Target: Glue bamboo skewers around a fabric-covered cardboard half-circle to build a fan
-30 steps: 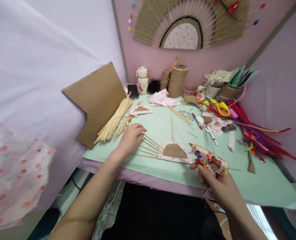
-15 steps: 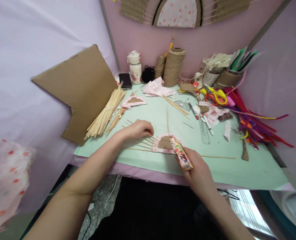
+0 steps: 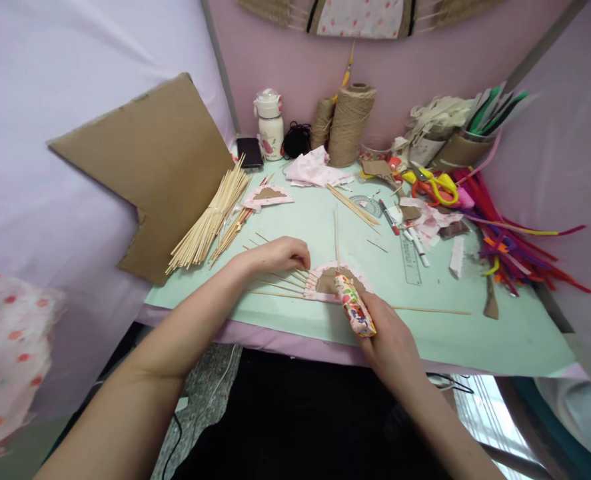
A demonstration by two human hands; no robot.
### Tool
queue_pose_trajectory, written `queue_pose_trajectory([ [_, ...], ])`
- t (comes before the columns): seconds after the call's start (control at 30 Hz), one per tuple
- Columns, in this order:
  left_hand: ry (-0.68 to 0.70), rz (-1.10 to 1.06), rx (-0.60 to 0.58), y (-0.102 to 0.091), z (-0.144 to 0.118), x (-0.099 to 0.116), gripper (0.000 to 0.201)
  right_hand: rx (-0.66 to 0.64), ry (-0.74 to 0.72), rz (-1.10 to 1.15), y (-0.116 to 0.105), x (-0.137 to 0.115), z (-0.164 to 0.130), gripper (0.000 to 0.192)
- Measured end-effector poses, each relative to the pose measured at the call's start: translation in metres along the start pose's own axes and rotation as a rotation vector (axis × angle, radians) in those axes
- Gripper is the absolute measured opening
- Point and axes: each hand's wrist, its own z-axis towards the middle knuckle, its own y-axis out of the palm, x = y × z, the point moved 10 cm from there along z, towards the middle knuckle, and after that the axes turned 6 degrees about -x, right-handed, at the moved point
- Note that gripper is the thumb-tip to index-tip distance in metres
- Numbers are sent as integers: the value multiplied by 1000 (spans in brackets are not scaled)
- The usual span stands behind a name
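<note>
On the table near me lies a half-round cardboard piece (image 3: 326, 281), edged with pink spotted cloth. Several thin bamboo skewers (image 3: 280, 287) fan out from its left side, one sticks out from its top, and another runs to the right. My left hand (image 3: 285, 255) is closed over the left skewers, fingertips pinched on a skewer by the cloth edge; the fingers partly hide it. My right hand (image 3: 388, 330) grips what looks like a glue gun (image 3: 355, 308) with a colourful floral covering. Its tip points down at the cardboard, near the upright skewer's base.
A skewer bundle (image 3: 212, 217) and a large cardboard sheet (image 3: 160, 153) are at left. Behind stand a white bottle (image 3: 270, 130) and a twine spool (image 3: 351, 127). Scissors (image 3: 438, 187), a ruler (image 3: 411, 260), markers and pipe cleaners (image 3: 505, 233) lie right. Pink cloth (image 3: 315, 168) lies at the back.
The glue gun has shifted slightly left and toward me over the cardboard. My left hand has moved slightly up and to the right. The view has tilted down a little.
</note>
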Motion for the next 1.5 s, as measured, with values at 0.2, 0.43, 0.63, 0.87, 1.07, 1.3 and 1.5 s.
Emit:
queue_pose_trajectory([
  [0.2, 15, -9, -28, 0, 5, 1, 17, 25, 1, -7, -1, -1, 0, 42],
  [0.43, 9, -22, -48, 0, 4, 2, 17, 7, 24, -22, 4, 7, -3, 40],
  [0.63, -13, -14, -71, 3, 4, 0, 15, -3, 51, -4, 1, 5, -1, 37],
  [0.87, -143, -16, 222, -51, -25, 6, 25, -6, 102, 60, -2, 13, -4, 33],
  [1.07, -395, 122, 920, -101, -123, 24, 22, 75, 161, 34, -19, 28, -14, 33],
  [1.3, -527, 184, 1156, -85, -186, 30, 21, 191, 261, 33, -49, 39, -15, 32],
  [1.5, -450, 190, 888, -101, -117, 29, 21, 227, 308, 84, -61, 49, -17, 35],
])
